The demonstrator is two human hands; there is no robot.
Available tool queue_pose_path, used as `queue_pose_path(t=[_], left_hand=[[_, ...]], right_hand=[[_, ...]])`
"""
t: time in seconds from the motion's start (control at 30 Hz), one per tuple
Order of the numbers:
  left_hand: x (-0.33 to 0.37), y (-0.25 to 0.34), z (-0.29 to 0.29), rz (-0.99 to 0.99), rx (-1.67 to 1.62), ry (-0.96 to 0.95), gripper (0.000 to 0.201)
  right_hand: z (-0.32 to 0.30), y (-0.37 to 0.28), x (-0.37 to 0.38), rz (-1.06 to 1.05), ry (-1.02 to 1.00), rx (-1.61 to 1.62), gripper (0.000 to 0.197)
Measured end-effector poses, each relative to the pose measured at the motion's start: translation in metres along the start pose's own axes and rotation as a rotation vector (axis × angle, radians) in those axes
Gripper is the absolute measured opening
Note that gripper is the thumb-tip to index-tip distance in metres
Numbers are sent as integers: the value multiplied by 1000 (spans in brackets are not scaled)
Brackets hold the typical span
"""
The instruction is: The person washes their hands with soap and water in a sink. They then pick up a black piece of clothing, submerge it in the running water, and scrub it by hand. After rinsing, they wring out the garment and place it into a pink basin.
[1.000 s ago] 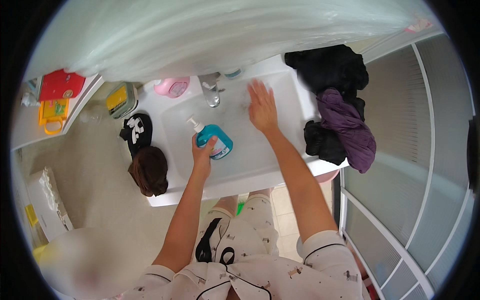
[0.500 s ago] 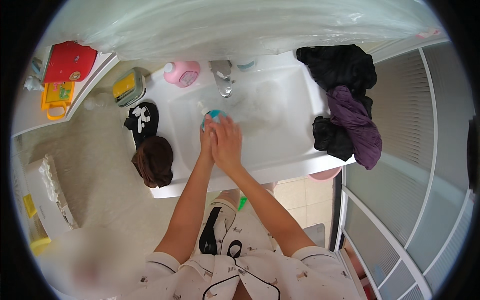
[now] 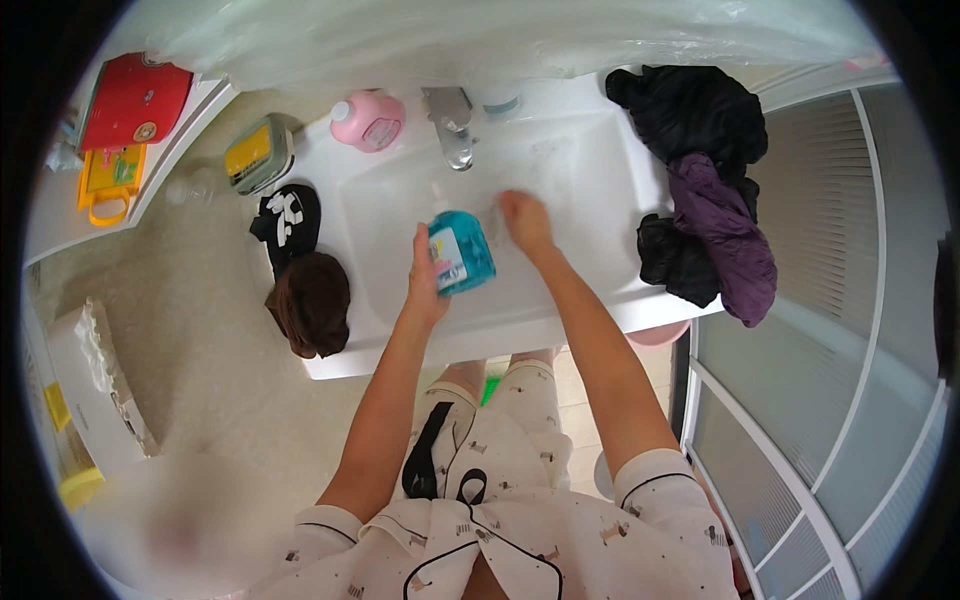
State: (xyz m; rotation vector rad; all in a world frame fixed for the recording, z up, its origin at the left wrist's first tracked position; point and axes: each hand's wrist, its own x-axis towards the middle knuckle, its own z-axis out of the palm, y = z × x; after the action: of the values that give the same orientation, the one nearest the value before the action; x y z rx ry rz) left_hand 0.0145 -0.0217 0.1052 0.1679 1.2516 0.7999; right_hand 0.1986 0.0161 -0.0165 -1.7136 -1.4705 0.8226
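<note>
My left hand (image 3: 430, 272) grips a blue liquid soap bottle (image 3: 468, 252) with a pale pump top and a label, tilted over the near part of the white sink basin (image 3: 590, 270). To the right of the bottle, apart from it, my right hand (image 3: 525, 222) is over the basin. Its fingers are curled in and slightly blurred, and whatever is inside them, if anything, is hidden. Beyond both hands stands the metal faucet (image 3: 455, 135). A pink bottle (image 3: 368, 122) with a pale cap sits on the far left rim.
Black clothing (image 3: 695, 120) and purple cloth (image 3: 725, 230) lie over the right rim. On the left are a dark brown cloth bundle (image 3: 310, 310), a black-and-white item (image 3: 290, 220) and a grey-green box with a yellow top (image 3: 258, 155). A sliding glass door (image 3: 800, 330) stands at right.
My hands have separated. The left has brought the blue bottle nearer and more into view, while the right has moved off it to the right. The view has shifted slightly.
</note>
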Motion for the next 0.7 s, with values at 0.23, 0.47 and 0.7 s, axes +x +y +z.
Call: queue_pose_path(t=[0.23,0.47,0.7], left_hand=[[43,1,-12,129,-66,122,58],[36,-31,16,441,-48,200,49],[-3,23,33,272,102,15,49]], right_hand=[[13,-13,-12,785,-25,1019,20],[-1,-135,-58,242,394,580,34],[-30,-133,-57,638,94,1098,36]])
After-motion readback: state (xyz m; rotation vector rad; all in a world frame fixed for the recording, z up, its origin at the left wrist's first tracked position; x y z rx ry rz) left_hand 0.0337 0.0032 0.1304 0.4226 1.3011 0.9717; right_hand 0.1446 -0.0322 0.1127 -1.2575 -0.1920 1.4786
